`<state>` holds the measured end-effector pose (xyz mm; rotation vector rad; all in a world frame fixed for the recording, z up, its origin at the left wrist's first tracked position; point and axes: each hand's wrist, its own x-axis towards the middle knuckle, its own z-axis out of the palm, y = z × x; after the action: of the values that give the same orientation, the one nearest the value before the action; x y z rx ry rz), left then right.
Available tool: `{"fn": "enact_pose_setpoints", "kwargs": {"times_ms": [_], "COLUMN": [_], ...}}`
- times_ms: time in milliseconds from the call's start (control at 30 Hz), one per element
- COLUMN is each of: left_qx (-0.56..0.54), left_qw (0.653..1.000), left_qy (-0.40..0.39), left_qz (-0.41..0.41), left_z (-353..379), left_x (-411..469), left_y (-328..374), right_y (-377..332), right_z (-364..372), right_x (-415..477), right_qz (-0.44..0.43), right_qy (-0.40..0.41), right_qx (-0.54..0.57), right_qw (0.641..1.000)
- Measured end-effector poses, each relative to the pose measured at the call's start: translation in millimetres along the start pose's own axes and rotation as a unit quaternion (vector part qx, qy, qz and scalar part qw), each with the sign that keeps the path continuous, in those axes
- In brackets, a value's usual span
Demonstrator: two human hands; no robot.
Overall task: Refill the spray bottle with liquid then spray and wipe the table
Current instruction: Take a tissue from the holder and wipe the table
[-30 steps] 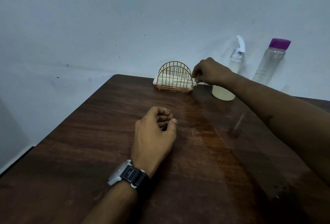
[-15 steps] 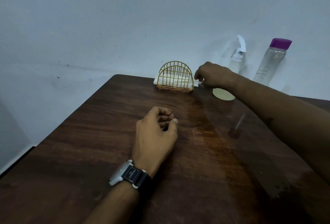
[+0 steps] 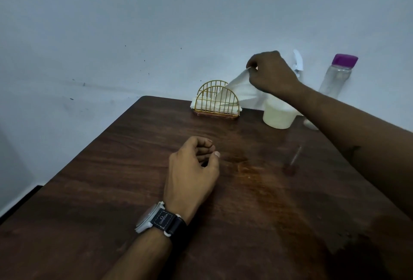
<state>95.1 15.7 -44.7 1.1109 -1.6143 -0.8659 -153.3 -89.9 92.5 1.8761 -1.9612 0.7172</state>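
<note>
Tissue (image 3: 237, 87) is pinched at one corner by the fingertips of the right hand (image 3: 271, 74) and is stretched down from them into the gold wire holder (image 3: 216, 102). The spray bottle (image 3: 277, 116) is seen just beneath that wrist, on the table (image 3: 107, 190). The left hand (image 3: 190, 172) is rested on the wood, fingers loosely curled, nothing held.

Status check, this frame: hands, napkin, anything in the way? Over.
Right hand pinching a napkin, partly drawn from the wire holder. Left hand idle on the table, loosely curled. Spray bottle upright behind the right forearm; no obstruction seen.
</note>
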Motion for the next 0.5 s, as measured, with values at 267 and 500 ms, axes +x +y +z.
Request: {"fn": "enact_pose_setpoints", "kwargs": {"times_ms": [267,500], "left_qx": [0.009,-0.067], "left_qw": [1.000,0.998], "left_qy": [-0.001,0.009], "left_qz": [0.006,0.011], "left_z": [-2,-6], "left_x": [-2,-14], "left_y": [5,37], "right_y": [-24,-38], "right_z": [-62,-93], "right_x": [-28,-103], "right_qz": [0.113,0.148], "right_qy": [0.024,-0.071], "right_qx": [0.216,0.340], "right_qw": [0.970,0.926]}}
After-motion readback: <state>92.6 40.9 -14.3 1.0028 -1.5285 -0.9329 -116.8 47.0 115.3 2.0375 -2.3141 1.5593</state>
